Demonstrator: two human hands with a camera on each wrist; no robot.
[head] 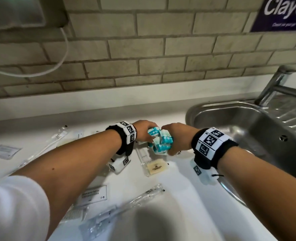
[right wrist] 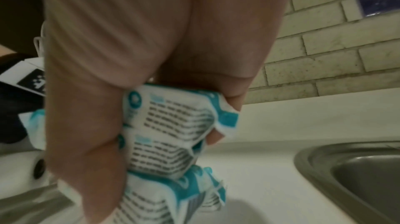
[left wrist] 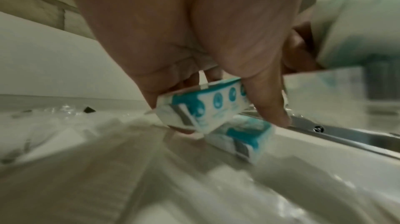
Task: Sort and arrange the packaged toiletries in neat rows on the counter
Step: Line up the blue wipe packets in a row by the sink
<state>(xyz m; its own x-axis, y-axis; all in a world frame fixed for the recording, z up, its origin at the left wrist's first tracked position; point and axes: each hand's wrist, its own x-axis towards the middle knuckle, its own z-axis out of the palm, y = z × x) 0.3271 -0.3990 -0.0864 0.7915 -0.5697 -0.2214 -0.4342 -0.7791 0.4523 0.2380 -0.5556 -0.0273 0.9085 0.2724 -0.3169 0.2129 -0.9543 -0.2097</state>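
Small teal-and-white toiletry boxes (head: 161,142) are bunched between my two hands at the middle of the white counter (head: 187,188). My left hand (head: 145,132) pinches one box (left wrist: 201,108) between thumb and fingers, tilted just above the counter. Another box (left wrist: 244,140) lies flat right under it. My right hand (head: 174,139) grips a stack of several of these boxes (right wrist: 173,133), thumb on one side and fingers (right wrist: 214,138) curled round the other. The two hands nearly touch.
A wrapped soap bar (head: 156,166), a shampoo sachet (head: 93,194), wrapped toothbrushes (head: 131,202), a comb (head: 74,214) and a flat white sachet (head: 4,151) lie scattered on the counter. A steel sink (head: 230,119) opens at the right. The brick wall (head: 143,66) stands behind.
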